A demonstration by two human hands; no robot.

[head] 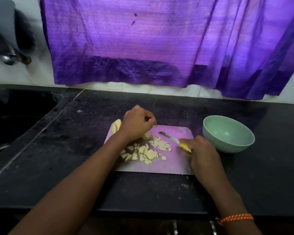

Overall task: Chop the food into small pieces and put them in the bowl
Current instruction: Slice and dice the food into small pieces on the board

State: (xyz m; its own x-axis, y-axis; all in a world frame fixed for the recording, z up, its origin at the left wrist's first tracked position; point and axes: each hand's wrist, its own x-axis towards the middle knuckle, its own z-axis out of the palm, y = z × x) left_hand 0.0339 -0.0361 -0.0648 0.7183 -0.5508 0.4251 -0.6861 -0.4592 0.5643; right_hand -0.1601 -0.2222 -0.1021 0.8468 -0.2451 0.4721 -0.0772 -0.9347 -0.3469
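Nearest to me, my right wrist carries an orange braided thread, and both bare forearms reach out over the front edge of the black stone desk, whose speckled surface is scuffed and dusty. On it lies a pale cutting board tinted pink by the light. My right hand rests at the board's right side, its grip curled round the yellow handle of a small knife, the blade pointing left and away across the board. A heap of small chopped pieces sits in the middle of the board, with a few larger wedges at its left end. My left hand is over the far left part of the board, fingers curled downward; an uncut chunk shows just under it, but I cannot tell whether the grip holds it. More pale slices lie at the board's far left corner. The green bowl stands on the desk just right of the board, with nothing visible inside. To the far left a dark sink is set into the desk. Behind runs a white tiled wall, and a purple curtain hangs over it, light glowing through the cloth. A dark blurred tap shows at upper left.
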